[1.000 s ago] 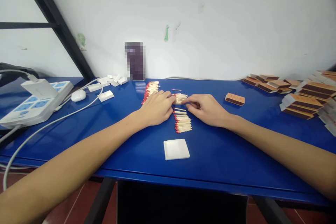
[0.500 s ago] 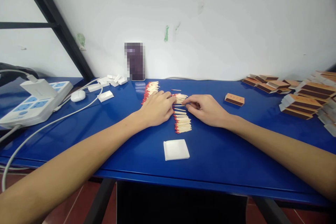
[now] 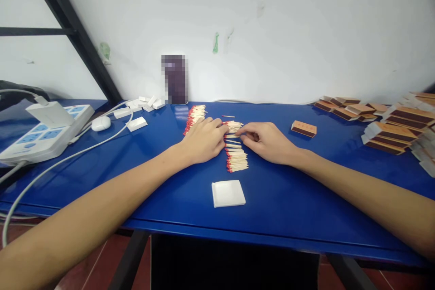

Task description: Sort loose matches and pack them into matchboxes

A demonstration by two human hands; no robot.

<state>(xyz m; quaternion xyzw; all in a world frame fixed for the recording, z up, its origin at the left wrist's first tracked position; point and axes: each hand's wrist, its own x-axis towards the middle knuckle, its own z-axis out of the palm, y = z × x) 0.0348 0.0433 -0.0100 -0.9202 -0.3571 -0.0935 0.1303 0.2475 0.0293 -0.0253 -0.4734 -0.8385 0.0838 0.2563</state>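
A column of red-headed matches (image 3: 237, 162) lies on the blue table with its heads to the left. At its upper part, my left hand (image 3: 205, 139) rests palm down, bent fingertips against the heads of a small group of matches (image 3: 233, 126). My right hand (image 3: 267, 141) touches the stick ends of the same group from the other side, its fingers curled and its thumb apart below. Neither hand has closed round a match. Behind my left hand is a second heap of matches (image 3: 196, 114), partly hidden by it. A white matchbox tray (image 3: 228, 193) sits nearer to me.
One matchbox sleeve (image 3: 303, 128) lies right of my hands, with stacked sleeves (image 3: 390, 135) farther right. White trays (image 3: 137, 124), an earbud case (image 3: 101, 123), a power strip (image 3: 50, 138) and cables are on the left. A blurred phone-like object (image 3: 176, 79) leans on the wall.
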